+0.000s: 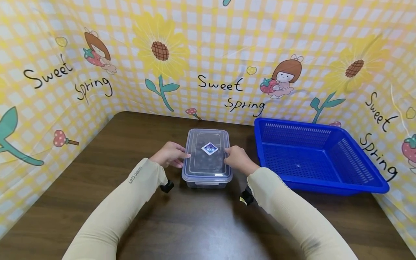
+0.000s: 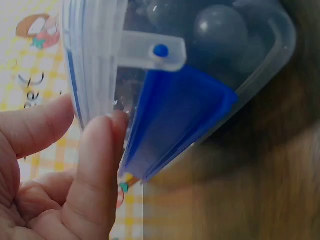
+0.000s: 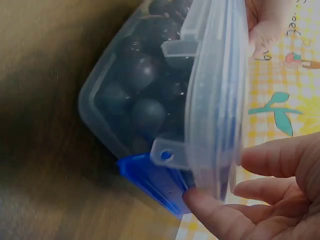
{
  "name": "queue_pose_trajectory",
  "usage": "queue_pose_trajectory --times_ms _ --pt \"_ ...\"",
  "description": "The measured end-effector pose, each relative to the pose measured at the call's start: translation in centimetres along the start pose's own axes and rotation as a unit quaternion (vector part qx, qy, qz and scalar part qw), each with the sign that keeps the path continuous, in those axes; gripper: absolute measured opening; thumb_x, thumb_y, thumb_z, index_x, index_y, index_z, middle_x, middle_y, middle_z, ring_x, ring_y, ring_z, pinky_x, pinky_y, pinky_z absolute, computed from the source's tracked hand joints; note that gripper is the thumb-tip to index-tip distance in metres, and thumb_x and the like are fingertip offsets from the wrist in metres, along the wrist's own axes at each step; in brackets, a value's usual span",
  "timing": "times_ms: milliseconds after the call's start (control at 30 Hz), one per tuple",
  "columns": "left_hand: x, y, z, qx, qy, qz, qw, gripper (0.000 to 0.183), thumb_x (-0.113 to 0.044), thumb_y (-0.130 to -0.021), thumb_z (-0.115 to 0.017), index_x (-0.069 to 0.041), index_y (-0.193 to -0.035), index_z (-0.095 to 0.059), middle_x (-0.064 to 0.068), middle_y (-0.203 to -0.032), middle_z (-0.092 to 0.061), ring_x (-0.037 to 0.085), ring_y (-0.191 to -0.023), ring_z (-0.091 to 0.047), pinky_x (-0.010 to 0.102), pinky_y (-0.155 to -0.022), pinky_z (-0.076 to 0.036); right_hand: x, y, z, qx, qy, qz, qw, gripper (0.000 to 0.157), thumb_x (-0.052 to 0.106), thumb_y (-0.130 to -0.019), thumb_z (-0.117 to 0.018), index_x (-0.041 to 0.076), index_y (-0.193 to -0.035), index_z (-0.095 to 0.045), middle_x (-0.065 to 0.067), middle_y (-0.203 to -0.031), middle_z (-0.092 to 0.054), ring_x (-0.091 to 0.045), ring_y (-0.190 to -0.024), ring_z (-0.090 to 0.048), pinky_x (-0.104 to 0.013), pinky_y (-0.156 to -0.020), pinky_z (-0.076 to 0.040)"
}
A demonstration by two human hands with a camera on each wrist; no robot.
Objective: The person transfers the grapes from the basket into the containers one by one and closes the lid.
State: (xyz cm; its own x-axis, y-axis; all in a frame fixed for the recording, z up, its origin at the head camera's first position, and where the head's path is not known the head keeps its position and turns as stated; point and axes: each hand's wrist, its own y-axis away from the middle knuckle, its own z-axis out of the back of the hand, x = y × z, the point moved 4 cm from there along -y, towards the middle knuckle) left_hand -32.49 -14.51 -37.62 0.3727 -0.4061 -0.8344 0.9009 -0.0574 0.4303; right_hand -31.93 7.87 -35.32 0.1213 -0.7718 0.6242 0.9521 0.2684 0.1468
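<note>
A clear lidded food container (image 1: 206, 185) stands on the table, its lid (image 1: 202, 162) bearing a blue and white diamond label. Dark round fruits (image 3: 148, 116) show through its wall. From the left side my left hand (image 1: 169, 154) pinches the lid's rim, thumb on top and a fingertip beside a blue latch (image 2: 175, 112). On the opposite side my right hand (image 1: 240, 159) also pinches the rim, with one fingertip against another blue latch (image 3: 155, 182). Both blue latches stick out from the side walls. The translucent front latch shows below the lid's near edge.
To the right lies a blue plastic basket (image 1: 367, 186) with slotted walls, close beside my right hand. The brown wood-grain table (image 1: 195, 224) runs back to a yellow checkered cloth (image 1: 208, 54) that hangs behind and on both sides.
</note>
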Motion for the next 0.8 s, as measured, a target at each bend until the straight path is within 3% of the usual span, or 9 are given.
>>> queue_pose_trajectory --times_ms 67,167,333,367,533,667,800 --pt "0.1 0.0 0.5 0.0 -0.003 0.0 1.0 0.046 -0.009 -0.091 -0.066 0.01 -0.13 -0.05 0.015 -0.094 -0.065 0.014 -0.054 -0.058 0.024 -0.052 -0.053 0.2 0.2 -0.3 -0.003 0.005 0.005 1.0 0.047 -0.003 -0.087 -0.059 -0.007 -0.132 -0.051 -0.019 -0.136 -0.05 -0.016 -0.059 -0.048 -0.023 -0.053 -0.044" --pt "0.1 -0.1 0.8 0.002 -0.004 0.003 1.0 0.045 -0.01 -0.091 -0.065 0.008 -0.13 -0.051 0.015 -0.095 -0.065 0.015 -0.056 -0.058 0.025 -0.054 -0.053 0.1 0.5 -0.6 -0.017 -0.002 0.007 1.0 0.048 0.0 -0.087 -0.061 -0.005 -0.134 -0.051 -0.02 -0.134 -0.053 -0.023 -0.083 -0.059 -0.03 -0.066 -0.052" --pt "0.2 0.0 0.8 0.006 0.0 0.006 1.0 0.045 -0.009 -0.091 -0.065 0.008 -0.131 -0.051 0.013 -0.091 -0.066 0.014 -0.056 -0.059 0.025 -0.054 -0.054 -1.6 1.0 -1.2 -0.026 -0.102 -0.039 0.994 0.063 0.01 -0.09 -0.065 0.002 -0.146 -0.037 -0.024 -0.124 -0.058 -0.031 -0.094 -0.063 -0.039 -0.065 -0.057" --pt "0.2 0.0 0.8 0.006 0.001 0.006 1.0 0.045 -0.009 -0.091 -0.065 0.008 -0.131 -0.051 0.013 -0.091 -0.066 0.014 -0.055 -0.059 0.025 -0.054 -0.053 -2.1 1.0 -1.3 -0.026 -0.131 -0.054 0.99 0.067 0.012 -0.091 -0.066 0.004 -0.148 -0.033 -0.025 -0.124 -0.057 -0.033 -0.095 -0.063 -0.04 -0.063 -0.057" --pt "0.2 0.0 0.8 0.003 0.007 0.011 0.9999 0.047 -0.009 -0.092 -0.065 0.008 -0.132 -0.049 0.012 -0.088 -0.066 0.014 -0.055 -0.058 0.024 -0.053 -0.053 -3.7 0.7 -1.8 -0.02 -0.241 -0.092 0.966 0.078 0.017 -0.09 -0.068 0.006 -0.152 -0.022 -0.028 -0.132 -0.048 -0.039 -0.115 -0.053 -0.052 -0.079 -0.053" --pt "0.4 0.0 0.7 0.002 0.014 0.019 0.9997 0.049 -0.009 -0.092 -0.065 0.007 -0.135 -0.047 0.011 -0.088 -0.066 0.014 -0.055 -0.058 0.024 -0.053 -0.053 -4.7 0.6 -2.4 0.017 -0.331 -0.127 0.935 0.08 0.019 -0.092 -0.066 0.007 -0.153 -0.017 -0.027 -0.137 -0.045 -0.042 -0.124 -0.047 -0.057 -0.086 -0.048" --pt "0.4 0.0 0.6 0.002 0.017 0.018 0.9997 0.05 -0.009 -0.092 -0.064 0.007 -0.135 -0.047 0.011 -0.087 -0.065 0.013 -0.055 -0.058 0.023 -0.052 -0.053 -5.6 0.6 -3.0 0.055 -0.393 -0.149 0.906 0.08 0.023 -0.094 -0.064 0.007 -0.154 -0.013 -0.025 -0.131 -0.054 -0.041 -0.119 -0.052 -0.054 -0.082 -0.052"
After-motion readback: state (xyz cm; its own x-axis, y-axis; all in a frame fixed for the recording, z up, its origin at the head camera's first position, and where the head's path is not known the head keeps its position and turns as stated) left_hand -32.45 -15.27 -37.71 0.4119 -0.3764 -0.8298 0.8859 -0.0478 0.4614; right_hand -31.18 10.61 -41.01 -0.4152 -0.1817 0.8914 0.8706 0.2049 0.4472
